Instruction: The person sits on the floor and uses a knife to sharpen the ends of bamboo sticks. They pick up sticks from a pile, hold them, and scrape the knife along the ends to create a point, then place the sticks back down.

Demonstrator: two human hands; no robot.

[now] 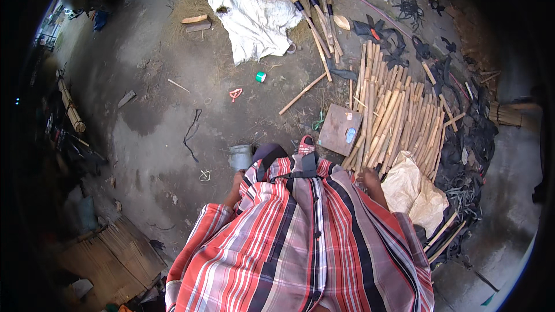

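Hanging close to the left side of my striped shirt (pixel 289 237), my left hand (pixel 238 179) is showing only in part; its fingers are being obscured, and I cannot tell how far they are open or whether they are holding anything. Just beyond it, a grey can (pixel 240 157) is standing on the floor (pixel 144 167). My right hand (pixel 368 179) is hanging by the shirt's right side, its fingers appearing somewhat bent; I cannot tell whether they are gripping anything.

Nearest to that hand, a broad pile of sticks (pixel 402 118) is lying toward the right edge of the floor, the lengths running roughly away from me. A tan sack (pixel 411 190) is lying against the pile's near end. At the pile's left edge, a brown board (pixel 341 129) with a blue mark is lying at a slant. Dark strips (pixel 457 156) are spreading along the pile's right side.

Toward the far edge of the floor, several brooms (pixel 321 23) are lying with their handles pointing my way, and a crumpled white sack (pixel 254 20) is lying to their left. Nearer to me, a green roll (pixel 261 77) and a pink loop (pixel 235 95) are lying apart. At the near left corner, flattened cardboard (pixel 113 263) is resting.
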